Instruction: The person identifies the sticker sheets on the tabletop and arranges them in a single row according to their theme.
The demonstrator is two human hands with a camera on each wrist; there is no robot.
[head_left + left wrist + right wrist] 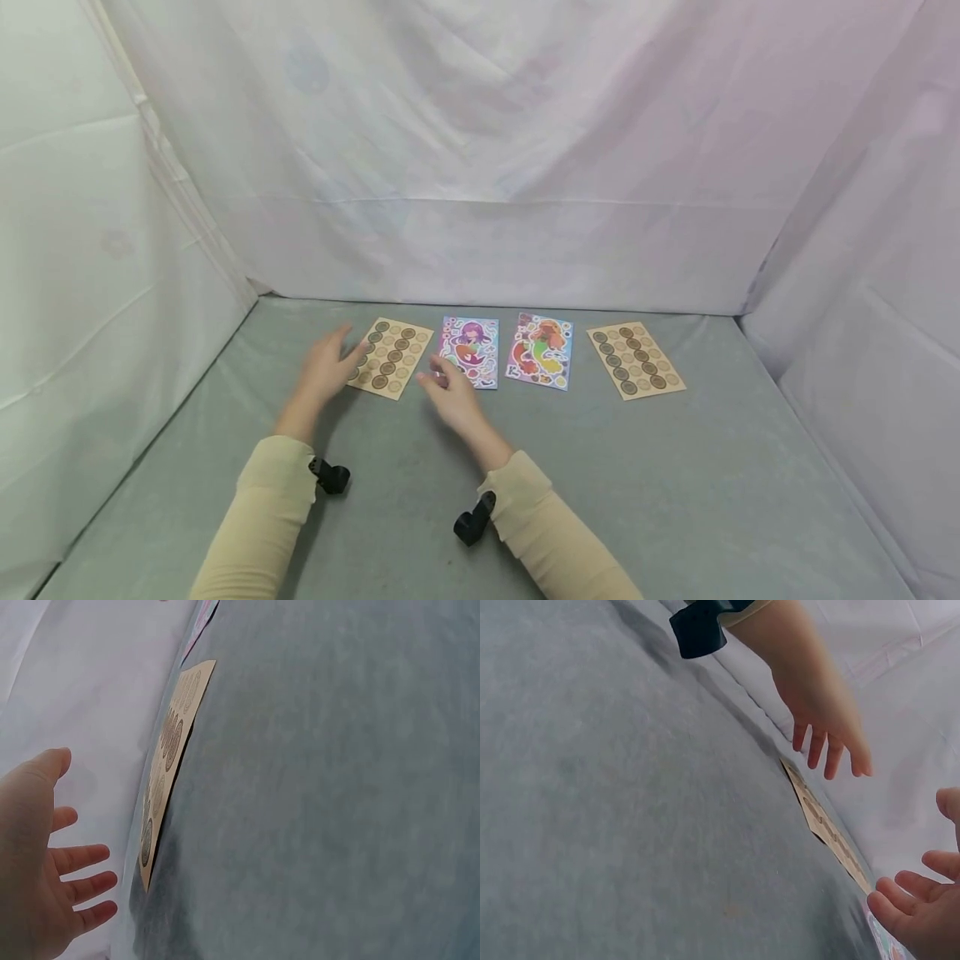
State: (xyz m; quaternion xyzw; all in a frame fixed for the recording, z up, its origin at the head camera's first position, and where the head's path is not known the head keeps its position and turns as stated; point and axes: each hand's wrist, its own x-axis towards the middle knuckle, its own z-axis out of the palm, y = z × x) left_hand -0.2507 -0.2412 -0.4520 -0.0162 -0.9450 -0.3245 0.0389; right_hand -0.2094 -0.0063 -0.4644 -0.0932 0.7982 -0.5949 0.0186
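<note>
Both forearms stretch toward the far edge of the grey cloth-covered surface (712, 483). The left hand (326, 367), fingers spread and empty, hovers by the left coin-patterned sheet (397, 357); the right hand (456, 400), fingers loosely bent, empty, is near the purple-haired mermaid sticker sheet (483, 371). White cloth walls (480, 167) enclose the surface.

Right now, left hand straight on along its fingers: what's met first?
Left hand likely meets the white back curtain first, unless its thumb brushes the leftmost tan sheet; height is unclear.
</note>
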